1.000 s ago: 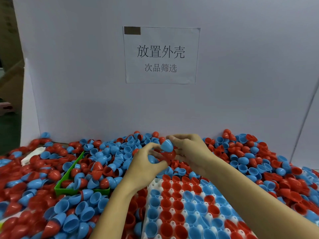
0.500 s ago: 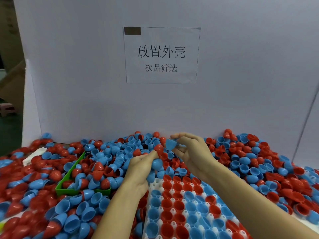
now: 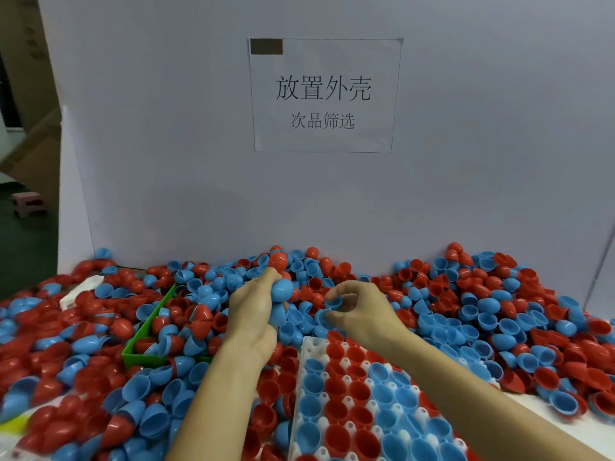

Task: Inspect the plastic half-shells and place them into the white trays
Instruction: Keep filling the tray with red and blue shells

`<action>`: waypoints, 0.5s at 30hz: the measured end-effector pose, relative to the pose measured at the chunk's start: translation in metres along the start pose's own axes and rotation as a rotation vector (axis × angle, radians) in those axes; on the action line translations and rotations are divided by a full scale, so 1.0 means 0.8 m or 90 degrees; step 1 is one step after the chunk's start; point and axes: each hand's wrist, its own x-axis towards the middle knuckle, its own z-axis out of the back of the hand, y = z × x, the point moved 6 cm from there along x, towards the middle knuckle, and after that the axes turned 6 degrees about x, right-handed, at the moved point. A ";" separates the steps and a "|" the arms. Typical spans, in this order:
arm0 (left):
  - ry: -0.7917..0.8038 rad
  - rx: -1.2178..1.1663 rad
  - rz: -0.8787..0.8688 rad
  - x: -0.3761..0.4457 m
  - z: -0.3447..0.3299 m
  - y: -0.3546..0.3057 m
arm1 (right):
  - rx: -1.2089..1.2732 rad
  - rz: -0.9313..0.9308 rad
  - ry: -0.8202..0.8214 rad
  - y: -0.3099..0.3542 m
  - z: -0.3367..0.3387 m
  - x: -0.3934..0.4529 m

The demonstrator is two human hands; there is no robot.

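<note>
Half-shells (image 3: 466, 314) heaped, left hand (image 3: 253, 314) gripping several, sign (image 3: 324, 94) reading 放置外壳

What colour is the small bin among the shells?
Green, seen in the head view.

red & blue half-shells (image 3: 492, 307) were smooth glossy plastic; white tray (image 3: 312, 347) matt plastic; sign (image 3: 324, 94) plain matt paper; backboard (image 3: 482, 161) matt.
</note>
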 end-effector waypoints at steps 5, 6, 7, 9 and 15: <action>0.010 -0.011 -0.006 0.002 0.000 -0.002 | -0.192 0.033 0.064 -0.018 -0.029 0.012; 0.013 -0.014 -0.007 0.002 0.000 -0.002 | -0.220 0.037 0.086 -0.021 -0.034 0.014; 0.015 -0.018 -0.007 0.002 0.001 -0.002 | -0.245 0.039 0.108 -0.024 -0.039 0.016; 0.019 -0.032 -0.006 0.003 0.002 -0.003 | -0.304 0.043 0.134 -0.027 -0.046 0.020; 0.004 -0.046 0.004 0.005 0.006 -0.003 | -0.478 0.063 0.129 -0.029 -0.054 0.025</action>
